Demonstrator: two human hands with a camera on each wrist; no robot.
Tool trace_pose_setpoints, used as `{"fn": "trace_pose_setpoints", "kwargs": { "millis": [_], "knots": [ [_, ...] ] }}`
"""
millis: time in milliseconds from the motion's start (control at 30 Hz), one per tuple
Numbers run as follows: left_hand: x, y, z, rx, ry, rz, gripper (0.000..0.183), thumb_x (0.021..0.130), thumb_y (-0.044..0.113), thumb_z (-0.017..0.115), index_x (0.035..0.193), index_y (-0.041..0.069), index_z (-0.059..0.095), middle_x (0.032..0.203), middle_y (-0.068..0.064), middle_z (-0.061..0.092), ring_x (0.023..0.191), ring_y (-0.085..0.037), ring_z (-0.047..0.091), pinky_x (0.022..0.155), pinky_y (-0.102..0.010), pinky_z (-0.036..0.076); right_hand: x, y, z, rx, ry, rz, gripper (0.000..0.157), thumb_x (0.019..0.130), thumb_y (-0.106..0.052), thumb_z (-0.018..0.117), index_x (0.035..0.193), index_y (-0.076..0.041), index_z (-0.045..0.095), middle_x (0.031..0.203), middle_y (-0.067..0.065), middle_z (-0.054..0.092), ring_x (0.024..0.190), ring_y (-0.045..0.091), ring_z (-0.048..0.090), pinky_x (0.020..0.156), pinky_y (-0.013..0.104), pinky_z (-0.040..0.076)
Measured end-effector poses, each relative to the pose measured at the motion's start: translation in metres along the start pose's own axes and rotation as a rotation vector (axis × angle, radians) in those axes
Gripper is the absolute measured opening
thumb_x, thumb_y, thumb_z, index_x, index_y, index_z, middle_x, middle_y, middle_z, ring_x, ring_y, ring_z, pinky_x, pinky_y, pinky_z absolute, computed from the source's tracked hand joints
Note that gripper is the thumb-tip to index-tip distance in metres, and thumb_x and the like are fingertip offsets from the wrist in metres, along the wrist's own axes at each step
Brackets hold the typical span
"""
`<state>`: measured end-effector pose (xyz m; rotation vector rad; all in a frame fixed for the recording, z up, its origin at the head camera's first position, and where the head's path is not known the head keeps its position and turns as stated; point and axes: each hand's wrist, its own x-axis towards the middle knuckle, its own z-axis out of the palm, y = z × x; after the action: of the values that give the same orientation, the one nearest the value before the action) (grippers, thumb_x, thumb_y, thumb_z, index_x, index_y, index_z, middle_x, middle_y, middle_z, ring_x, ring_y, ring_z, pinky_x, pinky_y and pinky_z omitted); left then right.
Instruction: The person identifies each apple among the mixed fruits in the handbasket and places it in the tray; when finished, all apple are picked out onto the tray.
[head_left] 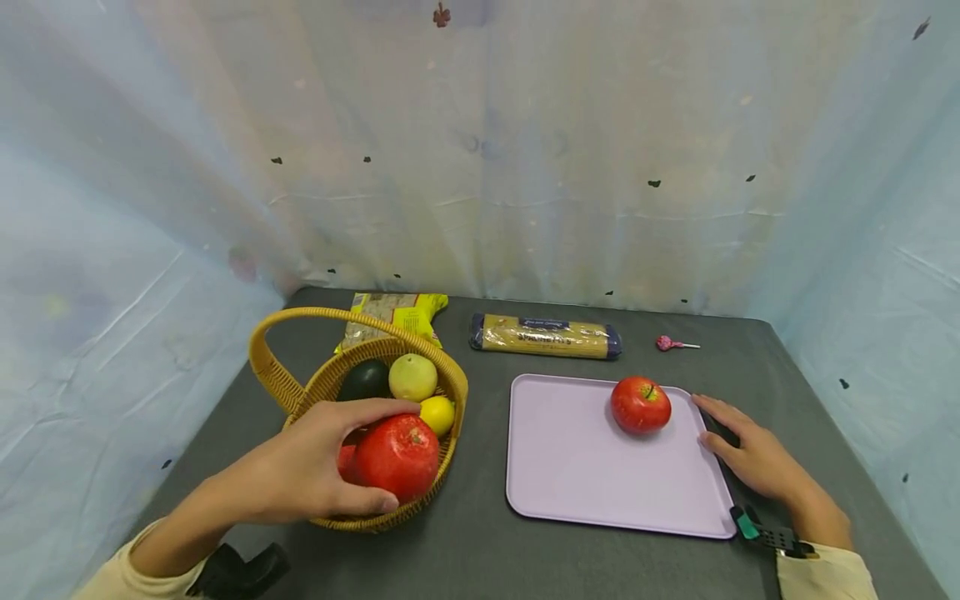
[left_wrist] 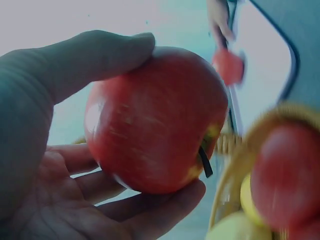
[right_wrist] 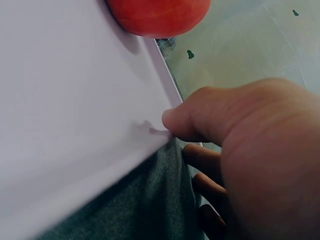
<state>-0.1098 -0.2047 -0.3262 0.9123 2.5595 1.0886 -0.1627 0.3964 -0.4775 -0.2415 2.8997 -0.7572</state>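
Red apple (left_wrist: 155, 120), round, glossy, dark-stemmed

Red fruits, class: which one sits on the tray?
The apple at the far right corner of the tray; the other red fruits are in the basket or the left hand.

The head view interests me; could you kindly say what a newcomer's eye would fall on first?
Probably the red apple in the left hand, held over the wicker basket at left. Next, likely, the pale lilac tray right of centre, with another red apple near its far right corner and the right hand at its right edge.
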Motion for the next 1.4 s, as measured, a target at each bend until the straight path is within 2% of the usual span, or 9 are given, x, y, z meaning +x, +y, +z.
{"fn": "trace_pose_setpoints", "kwargs": {
  "millis": [233,433,667,933,1167,1400],
  "knots": [
    [0.025,0.009,0.028,-0.070,-0.052,0.040,0.080,0.084,0.042,0.095,0.155,0.030,0.059,0.139,0.012,0.069,0.124,-0.016,0.065,0.094,-0.033,0.062,-0.001,0.002,0.001,-0.005,0.006,-0.003,0.070,0.110,-0.032,0.066,0.170,-0.009,0.038,0.167,0.035,0.039,0.148,0.066,0.038,0.109,0.088,0.033],
    [0.051,0.021,0.053,-0.174,-0.092,0.086,0.084,0.084,0.039,0.095,0.158,0.029,0.057,0.139,0.011,0.069,0.123,-0.012,0.065,0.098,-0.031,0.062,-0.001,0.000,-0.001,0.003,0.013,-0.018,0.069,0.110,-0.030,0.066,0.169,-0.008,0.039,0.167,0.035,0.040,0.148,0.065,0.038,0.109,0.088,0.033],
    [0.080,0.036,0.078,-0.178,-0.082,0.169,0.086,0.083,0.037,0.096,0.159,0.025,0.056,0.147,0.012,0.067,0.127,-0.006,0.065,0.108,-0.030,0.057,-0.001,-0.001,-0.002,-0.004,0.011,-0.019,0.069,0.109,-0.029,0.067,0.169,-0.008,0.038,0.167,0.035,0.040,0.147,0.065,0.039,0.109,0.088,0.034],
    [0.107,0.052,0.104,-0.256,-0.105,0.252,0.083,0.084,0.029,0.096,0.158,0.021,0.057,0.147,0.009,0.068,0.128,-0.001,0.063,0.109,-0.024,0.055,-0.001,0.001,-0.001,-0.007,0.018,-0.035,0.069,0.109,-0.025,0.067,0.169,-0.007,0.039,0.166,0.035,0.041,0.147,0.066,0.039,0.108,0.088,0.034],
    [0.128,0.064,0.123,-0.293,-0.103,0.292,0.080,0.085,0.027,0.095,0.155,0.020,0.058,0.145,0.006,0.067,0.126,0.002,0.062,0.107,-0.019,0.054,0.000,0.002,0.000,-0.007,0.016,-0.023,0.069,0.109,-0.027,0.067,0.169,-0.008,0.039,0.166,0.036,0.040,0.147,0.066,0.038,0.108,0.088,0.034],
    [0.148,0.075,0.137,-0.285,-0.081,0.397,0.080,0.087,0.024,0.093,0.157,0.017,0.055,0.147,0.003,0.067,0.128,0.003,0.063,0.105,-0.016,0.054,0.000,0.002,0.000,-0.004,0.017,-0.013,0.069,0.109,-0.028,0.067,0.168,-0.008,0.039,0.166,0.036,0.040,0.146,0.066,0.039,0.106,0.088,0.035]
  ]
}}
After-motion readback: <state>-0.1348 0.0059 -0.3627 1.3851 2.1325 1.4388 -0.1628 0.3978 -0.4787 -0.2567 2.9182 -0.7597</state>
